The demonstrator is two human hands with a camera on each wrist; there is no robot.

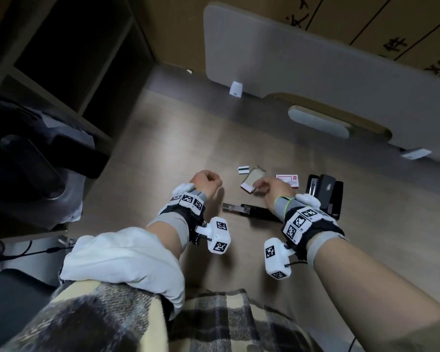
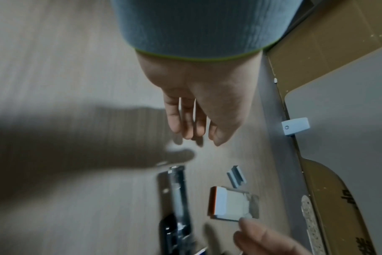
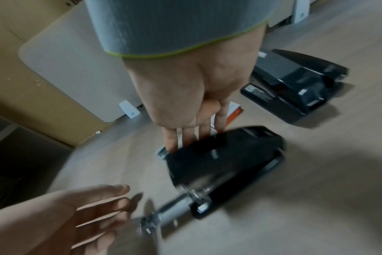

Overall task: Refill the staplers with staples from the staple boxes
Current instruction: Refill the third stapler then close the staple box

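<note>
1. Black and shiny, the open stapler [image 1: 252, 212] lies flat on the wooden table [image 1: 163, 153], in front of both hands, with its metal tray sticking out to the left.
2. Left hand [image 1: 205, 183] hangs above the table just past the tray's tip. It holds nothing. In the head view it looks like a loose fist, but the left wrist view shows the fingers [image 2: 185, 120] hanging down close together.
3. Right hand [image 1: 271, 188] reaches over the stapler toward the opened staple box [image 1: 251, 181]. Its fingers [image 3: 185, 136] point down, side by side. I cannot tell if they pinch any staples yet, because the pictures are blurry there.
4. One loose strip of staples [image 1: 244, 170] lies just behind the opened box. A closed staple box [image 1: 288, 179] sits to the right. Two more black staplers [image 1: 324, 194] wait on the far right.
5. What could go wrong, I think:
   - The staple strip is thin and breaks easily. A hard pinch could snap it into bits.
   - The torn box is light. A finger bump could slide it away or spill staples on the table.
   - The right wrist is very near the open stapler. It could knock the stapler and turn the tray away.
   - If staples go in crooked, the tray may jam when it shuts.
</note>
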